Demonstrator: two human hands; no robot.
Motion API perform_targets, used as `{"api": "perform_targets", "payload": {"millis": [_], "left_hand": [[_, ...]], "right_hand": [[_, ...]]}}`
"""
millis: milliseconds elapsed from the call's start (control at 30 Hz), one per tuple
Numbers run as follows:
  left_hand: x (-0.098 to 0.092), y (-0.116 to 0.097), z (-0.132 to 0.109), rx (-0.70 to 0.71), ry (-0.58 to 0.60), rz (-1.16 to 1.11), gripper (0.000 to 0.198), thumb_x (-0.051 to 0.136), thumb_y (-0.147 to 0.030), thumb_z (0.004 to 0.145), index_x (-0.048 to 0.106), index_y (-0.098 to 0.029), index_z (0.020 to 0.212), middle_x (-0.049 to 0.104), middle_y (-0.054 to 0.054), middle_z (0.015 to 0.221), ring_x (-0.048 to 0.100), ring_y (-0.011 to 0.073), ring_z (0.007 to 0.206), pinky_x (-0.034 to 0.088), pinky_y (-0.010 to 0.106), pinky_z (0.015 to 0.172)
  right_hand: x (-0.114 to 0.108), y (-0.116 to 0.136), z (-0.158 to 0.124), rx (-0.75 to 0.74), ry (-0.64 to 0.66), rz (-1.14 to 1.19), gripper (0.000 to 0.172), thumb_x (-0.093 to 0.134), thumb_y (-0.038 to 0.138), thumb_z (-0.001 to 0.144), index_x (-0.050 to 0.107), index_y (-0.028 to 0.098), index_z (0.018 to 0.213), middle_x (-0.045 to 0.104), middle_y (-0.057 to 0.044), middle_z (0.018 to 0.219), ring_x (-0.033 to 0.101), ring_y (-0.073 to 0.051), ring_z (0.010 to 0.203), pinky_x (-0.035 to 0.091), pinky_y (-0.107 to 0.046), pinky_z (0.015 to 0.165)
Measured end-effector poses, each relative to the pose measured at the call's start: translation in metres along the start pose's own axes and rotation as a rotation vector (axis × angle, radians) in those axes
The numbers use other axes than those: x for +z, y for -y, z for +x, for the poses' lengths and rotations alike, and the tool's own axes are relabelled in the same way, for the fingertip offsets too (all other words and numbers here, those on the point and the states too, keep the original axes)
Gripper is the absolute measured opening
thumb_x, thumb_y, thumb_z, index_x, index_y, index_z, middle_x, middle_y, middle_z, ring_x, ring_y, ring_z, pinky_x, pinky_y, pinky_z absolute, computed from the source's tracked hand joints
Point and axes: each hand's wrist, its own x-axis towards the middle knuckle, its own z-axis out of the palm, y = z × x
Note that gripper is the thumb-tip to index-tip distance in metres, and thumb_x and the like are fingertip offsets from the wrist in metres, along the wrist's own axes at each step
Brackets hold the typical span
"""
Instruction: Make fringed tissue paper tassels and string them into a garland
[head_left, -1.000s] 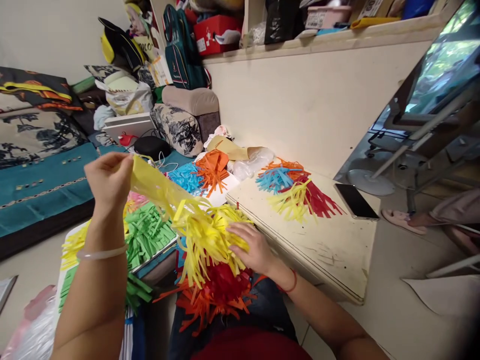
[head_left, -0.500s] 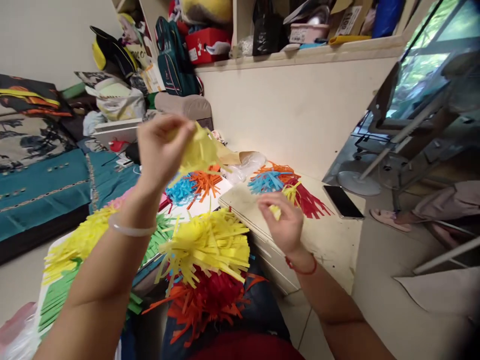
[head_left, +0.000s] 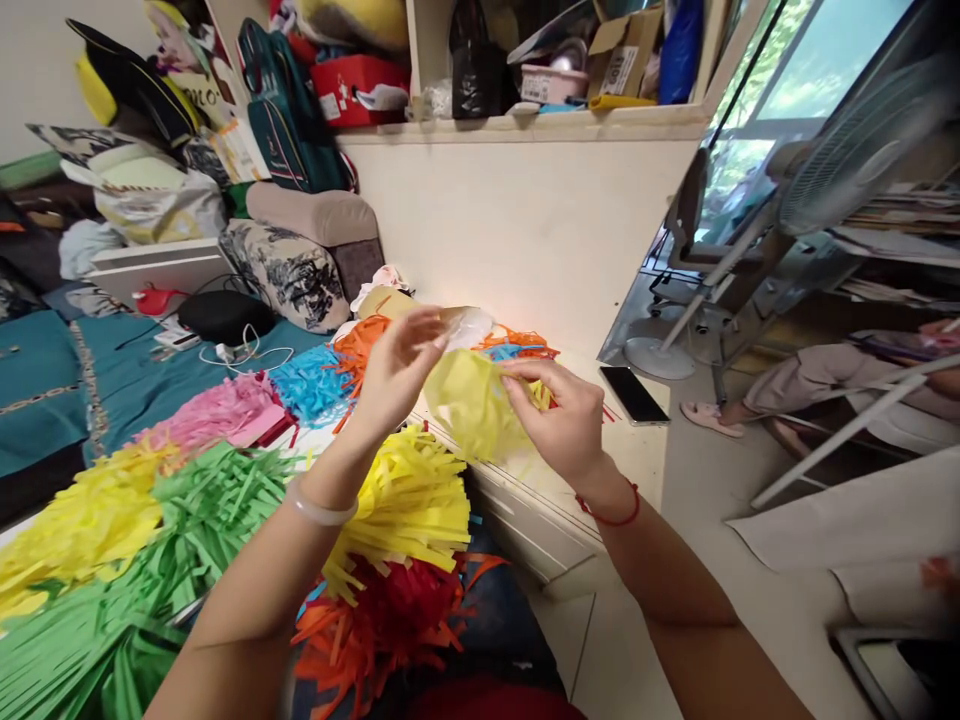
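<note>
A thin yellow sheet of paper (head_left: 476, 405) hangs from my right hand (head_left: 562, 410), whose thumb and fingers pinch its upper right edge. Just left of the sheet is my left hand (head_left: 401, 365), its fingers loosely curled and apart from the thumb, holding nothing that I can see. Below, a yellow paper fringe bundle (head_left: 412, 495) rests over red paper fringe (head_left: 412, 600) and orange paper fringe (head_left: 337, 640) at my lap. Behind my right hand, more fringe in blue and orange (head_left: 521, 345) is partly hidden.
Green (head_left: 187, 530), yellow (head_left: 82, 520), pink (head_left: 210, 410) and blue fringe bundles (head_left: 311, 385) lie to the left. A phone (head_left: 634, 395) rests on the wooden surface at right. Beyond are a standing fan (head_left: 862, 150) and a seated person's leg (head_left: 795, 385).
My left hand has come down and right, off the yellow sheet. My right hand now pinches that sheet. The view has turned to the right.
</note>
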Motion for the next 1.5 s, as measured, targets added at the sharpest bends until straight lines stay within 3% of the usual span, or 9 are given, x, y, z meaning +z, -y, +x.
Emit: {"api": "perform_targets", "payload": {"millis": [100, 167, 400, 567, 700, 933, 1067, 1367, 1500], "left_hand": [[0.002, -0.013, -0.018, 0.238, -0.201, 0.211, 0.019, 0.061, -0.028, 0.081, 0.058, -0.021, 0.098, 0.062, 0.006, 0.100, 0.058, 0.0209, 0.101, 0.047, 0.036, 0.090], [0.012, -0.024, -0.033, 0.295, -0.057, 0.265, 0.020, 0.062, -0.027, 0.078, 0.055, -0.021, 0.096, 0.062, 0.006, 0.094, 0.059, 0.0203, 0.093, 0.048, 0.035, 0.086], [0.048, -0.020, -0.037, -0.029, 0.257, -0.008, 0.006, 0.052, -0.022, 0.080, 0.051, -0.018, 0.077, 0.056, 0.000, 0.071, 0.055, 0.0140, 0.069, 0.044, 0.027, 0.068], [0.037, -0.012, -0.023, -0.238, 0.447, -0.449, 0.022, 0.058, -0.035, 0.073, 0.047, -0.019, 0.064, 0.046, -0.003, 0.062, 0.045, 0.0109, 0.057, 0.039, 0.024, 0.056], [0.021, -0.002, -0.024, -0.282, 0.590, -0.470, 0.020, 0.058, -0.034, 0.068, 0.048, -0.018, 0.062, 0.045, -0.003, 0.061, 0.043, 0.0107, 0.057, 0.036, 0.023, 0.053], [-0.020, 0.033, -0.017, 0.020, 0.367, 0.440, 0.008, 0.048, -0.018, 0.070, 0.045, -0.019, 0.063, 0.047, -0.001, 0.062, 0.047, 0.0133, 0.058, 0.040, 0.025, 0.058], [-0.027, 0.041, -0.025, 0.271, 0.274, 0.851, 0.007, 0.048, -0.012, 0.074, 0.053, -0.018, 0.075, 0.060, 0.010, 0.087, 0.059, 0.0229, 0.081, 0.049, 0.032, 0.069], [0.083, 0.039, -0.123, 0.435, 1.015, 0.590, 0.016, 0.045, -0.010, 0.086, 0.060, -0.011, 0.089, 0.062, 0.018, 0.098, 0.059, 0.0261, 0.104, 0.048, 0.038, 0.097], [0.108, 0.035, -0.136, 0.397, 1.075, 0.602, 0.014, 0.047, -0.010, 0.084, 0.061, -0.010, 0.086, 0.063, 0.016, 0.088, 0.061, 0.0252, 0.086, 0.051, 0.037, 0.083]], "right_hand": [[-0.011, -0.005, 0.008, -0.104, 0.028, -0.213, 0.010, 0.055, 0.018, 0.086, 0.063, 0.018, 0.081, 0.068, -0.007, 0.093, 0.064, -0.019, 0.092, 0.051, -0.034, 0.082], [-0.018, -0.001, 0.013, -0.136, 0.074, -0.334, 0.010, 0.055, 0.018, 0.085, 0.060, 0.018, 0.076, 0.067, -0.005, 0.084, 0.063, -0.019, 0.084, 0.049, -0.032, 0.076], [-0.036, 0.011, 0.022, -0.225, 0.233, -0.460, 0.007, 0.056, 0.024, 0.085, 0.057, 0.018, 0.082, 0.065, -0.002, 0.074, 0.061, -0.017, 0.071, 0.044, -0.029, 0.068], [-0.031, -0.012, 0.025, 0.032, 0.391, -0.222, 0.048, 0.063, 0.017, 0.073, 0.052, 0.016, 0.120, 0.065, -0.010, 0.115, 0.063, -0.023, 0.102, 0.050, -0.034, 0.084], [-0.012, -0.041, 0.027, 0.175, 0.557, 0.010, 0.050, 0.058, 0.006, 0.071, 0.059, 0.017, 0.120, 0.071, -0.006, 0.106, 0.067, -0.019, 0.095, 0.052, -0.031, 0.083], [0.027, -0.066, 0.038, 0.178, 0.505, -0.038, 0.059, 0.048, -0.004, 0.063, 0.066, 0.020, 0.114, 0.070, -0.003, 0.112, 0.065, -0.019, 0.103, 0.051, -0.034, 0.092], [0.016, -0.069, 0.034, 0.085, 0.558, -0.134, 0.066, 0.049, -0.002, 0.066, 0.058, 0.022, 0.126, 0.063, -0.003, 0.127, 0.059, -0.021, 0.115, 0.048, -0.037, 0.096], [-0.096, -0.109, -0.054, 0.223, 1.120, -0.686, 0.040, 0.049, 0.005, 0.079, 0.065, 0.018, 0.114, 0.068, -0.014, 0.112, 0.066, -0.027, 0.102, 0.052, -0.039, 0.085], [-0.106, -0.086, -0.092, 0.077, 1.044, -0.790, 0.065, 0.072, 0.023, 0.070, 0.052, 0.010, 0.130, 0.053, -0.025, 0.132, 0.050, -0.038, 0.124, 0.042, -0.053, 0.100]]}}
